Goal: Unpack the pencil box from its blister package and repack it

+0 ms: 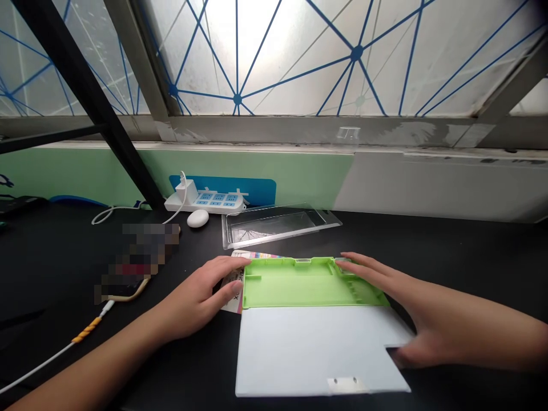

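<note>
against the green case [291,287] rest left hand [197,297], right hand [422,311]; fingers' grip obscured, unclear.

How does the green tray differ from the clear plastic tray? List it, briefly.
Colour: the green tray is opaque and bright green; the clear plastic tray is see-through.
Contact: the left hand and right hand touch the green tray, while neither touches the clear plastic tray.
Place: the green tray adjoins the white panel; the clear plastic tray lies farther back.
Shared: both are shallow and oblong.
</note>
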